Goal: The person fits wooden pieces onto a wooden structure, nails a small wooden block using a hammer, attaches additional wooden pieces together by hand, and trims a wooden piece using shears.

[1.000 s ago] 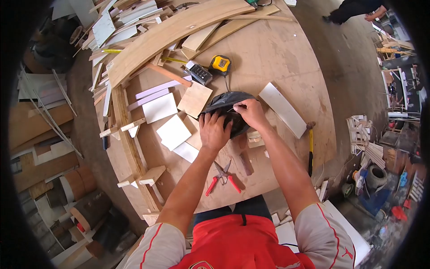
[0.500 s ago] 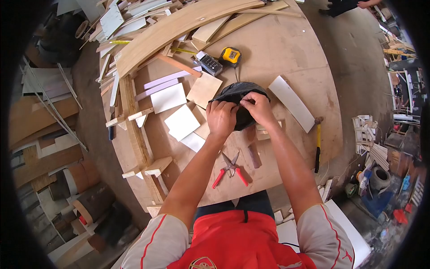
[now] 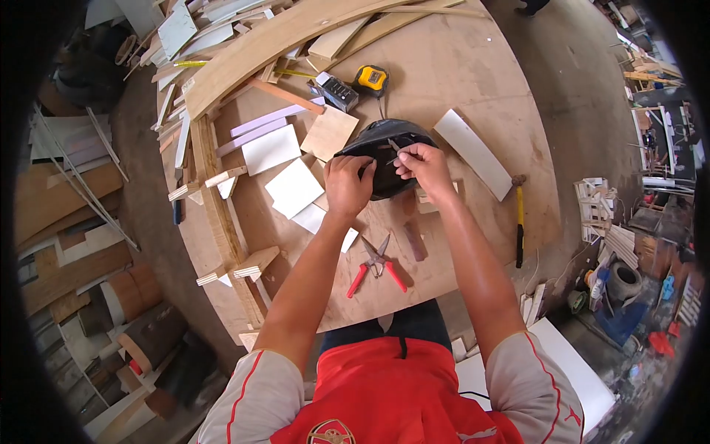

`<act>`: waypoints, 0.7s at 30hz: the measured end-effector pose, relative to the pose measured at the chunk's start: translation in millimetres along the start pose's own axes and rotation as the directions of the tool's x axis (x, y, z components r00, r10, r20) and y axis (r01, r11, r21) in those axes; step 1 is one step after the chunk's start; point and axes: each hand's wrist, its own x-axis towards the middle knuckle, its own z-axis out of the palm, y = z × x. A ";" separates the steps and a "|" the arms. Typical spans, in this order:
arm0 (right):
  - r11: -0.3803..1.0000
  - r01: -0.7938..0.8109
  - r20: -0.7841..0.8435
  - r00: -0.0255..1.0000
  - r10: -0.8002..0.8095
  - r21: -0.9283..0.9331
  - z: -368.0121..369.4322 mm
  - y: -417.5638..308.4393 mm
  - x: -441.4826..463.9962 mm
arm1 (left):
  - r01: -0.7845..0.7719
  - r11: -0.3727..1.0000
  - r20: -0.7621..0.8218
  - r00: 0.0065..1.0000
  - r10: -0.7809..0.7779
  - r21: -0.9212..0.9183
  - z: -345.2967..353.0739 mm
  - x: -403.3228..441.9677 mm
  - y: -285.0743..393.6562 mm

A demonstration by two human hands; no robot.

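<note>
A black bag [image 3: 386, 181], its mouth open towards me, lies near the middle of the wooden table. My left hand [image 3: 349, 185] is closed on its left rim, fingers bent over the edge. Over the bag's right side, my right hand [image 3: 425, 166] pinches a small thin piece [image 3: 394, 146], too small to name. Red-handled snips [image 3: 376, 268] lie spread below the bag. Beyond it are a yellow tape measure [image 3: 371, 80] and a black and white box [image 3: 336, 92]. White squares [image 3: 294, 188] and a plain wooden square [image 3: 330, 134] lie to the left.
A long white board [image 3: 473, 154] and a hammer [image 3: 519, 222] lie at the right. A wooden frame [image 3: 222, 222] runs along the left side of the table [image 3: 510, 89]. A curved plank [image 3: 281, 41] and scrap wood lie at the back. A person's foot [image 3: 531, 9] shows at the top right.
My right hand has drawn back from my left, and a thin piece now shows in its fingers. The bag's mouth shows wider. The other person has moved mostly out of view.
</note>
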 end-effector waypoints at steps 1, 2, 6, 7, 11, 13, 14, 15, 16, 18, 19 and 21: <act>1.000 -0.002 0.004 1.000 0.002 0.019 -0.7 -1.4 -4.9 | 0.023 1.000 0.013 1.000 -0.022 -0.014 -4.8 -2.7 5.8; 0.999 -0.003 0.009 1.000 0.003 0.037 -1.2 -3.0 -10.3 | 0.019 0.999 0.006 1.000 -0.019 -0.035 -8.3 -5.2 11.9; 0.999 0.032 0.023 0.999 -0.033 0.027 -3.3 -10.3 -28.8 | -0.015 0.989 0.017 1.000 0.017 -0.148 -18.5 -15.1 40.1; 0.999 0.050 0.014 0.999 -0.050 0.016 -3.7 -12.5 -35.3 | -0.002 0.980 0.044 0.999 0.011 -0.197 -18.4 -17.6 47.2; 0.993 0.099 0.069 0.992 -0.103 0.060 -17.6 -0.9 -55.1 | 0.005 0.956 0.088 0.996 0.022 -0.293 -3.3 -34.5 62.1; 0.992 0.112 0.049 0.992 -0.115 0.054 -27.8 4.7 -68.7 | 0.075 0.930 0.142 0.990 -0.024 -0.361 5.9 -47.8 69.9; 0.992 0.121 0.039 0.992 -0.123 0.046 -33.9 6.4 -75.7 | 0.104 0.909 0.157 0.987 -0.044 -0.404 13.1 -54.7 70.3; 0.990 0.091 0.026 0.995 -0.094 0.104 -39.2 6.4 -86.2 | 0.134 0.885 0.172 0.983 -0.063 -0.447 17.9 -59.7 73.7; 0.986 0.103 0.016 0.994 -0.106 0.128 -46.1 13.8 -92.4 | 0.105 0.885 0.180 0.983 -0.024 -0.454 22.6 -63.7 76.7; 0.976 0.127 0.000 0.992 -0.129 0.178 -57.8 30.4 -102.6 | 0.048 0.884 0.195 0.980 0.049 -0.464 29.7 -71.7 81.8; 0.985 0.130 -0.027 0.991 -0.128 0.115 -65.3 33.3 -108.9 | 0.128 0.899 0.307 0.952 0.008 -0.420 31.9 -75.1 83.0; 0.986 0.151 -0.139 0.980 -0.140 0.073 -79.1 40.1 -117.8 | -0.051 0.944 0.159 0.981 0.108 -0.326 38.3 -79.3 89.5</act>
